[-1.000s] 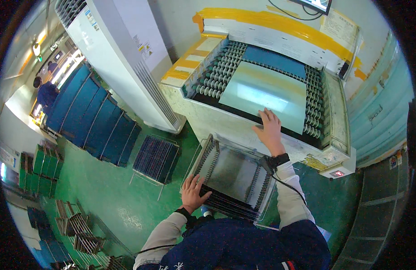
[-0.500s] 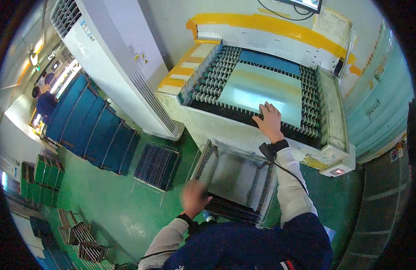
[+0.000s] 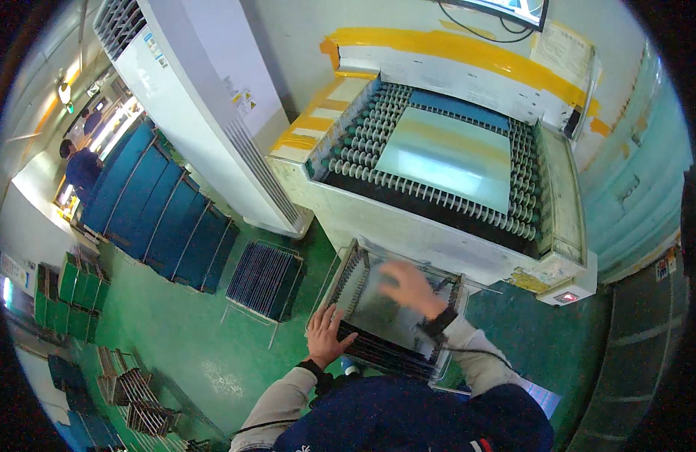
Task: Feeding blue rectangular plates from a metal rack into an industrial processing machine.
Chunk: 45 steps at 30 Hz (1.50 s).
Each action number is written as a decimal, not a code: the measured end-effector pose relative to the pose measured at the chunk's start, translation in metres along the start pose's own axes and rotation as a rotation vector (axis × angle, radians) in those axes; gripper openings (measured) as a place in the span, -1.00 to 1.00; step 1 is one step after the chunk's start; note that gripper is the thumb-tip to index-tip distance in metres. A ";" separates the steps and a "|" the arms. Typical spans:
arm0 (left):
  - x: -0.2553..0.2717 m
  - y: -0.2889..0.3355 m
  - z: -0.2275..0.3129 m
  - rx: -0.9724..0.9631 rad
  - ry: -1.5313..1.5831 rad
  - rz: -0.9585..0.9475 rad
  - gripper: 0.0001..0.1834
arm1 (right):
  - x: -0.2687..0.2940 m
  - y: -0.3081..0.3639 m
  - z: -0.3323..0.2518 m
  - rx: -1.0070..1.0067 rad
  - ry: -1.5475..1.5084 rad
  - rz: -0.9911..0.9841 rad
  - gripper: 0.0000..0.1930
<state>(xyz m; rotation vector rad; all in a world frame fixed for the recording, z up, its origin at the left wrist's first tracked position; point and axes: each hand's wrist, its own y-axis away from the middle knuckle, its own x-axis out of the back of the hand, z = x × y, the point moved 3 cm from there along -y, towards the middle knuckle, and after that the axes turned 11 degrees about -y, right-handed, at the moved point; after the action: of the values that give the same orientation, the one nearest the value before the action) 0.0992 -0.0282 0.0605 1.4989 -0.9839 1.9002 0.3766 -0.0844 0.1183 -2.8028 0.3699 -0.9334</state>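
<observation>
A pale, shiny rectangular panel lies flat on the rows of white roller wheels of a conveyor machine. In front of the machine stands a metal slotted rack, with several dark panels packed at its near end. My left hand rests at the rack's left side beside those panels, fingers stretched out and thumb apart. Over the rack's middle is my right hand, smeared by motion and away from the pale panel. I cannot make out anything held in it.
A blue panel lies at the machine's far end. Left of my rack, another rack of dark panels stands on the green floor. Beyond are a tall white air conditioner, large blue stacked panels and a person.
My right hand has left the pale panel and come down and left over the rack. My left hand stays at the rack's left side. The panel rests on the rollers as before.
</observation>
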 end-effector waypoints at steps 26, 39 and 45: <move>0.009 0.007 0.002 0.083 0.095 0.033 -0.27 | -0.109 0.103 0.039 -0.347 -0.018 -0.252 -0.51; 0.003 0.006 0.003 -0.055 -0.023 0.079 -0.48 | -0.129 0.112 0.058 -0.286 0.047 -0.340 -0.64; -0.003 0.003 0.002 -0.058 -0.049 0.029 -0.47 | -0.130 0.109 0.037 -0.280 0.191 -0.424 -0.71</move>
<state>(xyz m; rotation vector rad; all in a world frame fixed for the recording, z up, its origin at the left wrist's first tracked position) 0.0988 -0.0317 0.0573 1.5119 -1.0795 1.8469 0.2788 -0.1489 -0.0097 -3.1235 -0.0904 -1.3347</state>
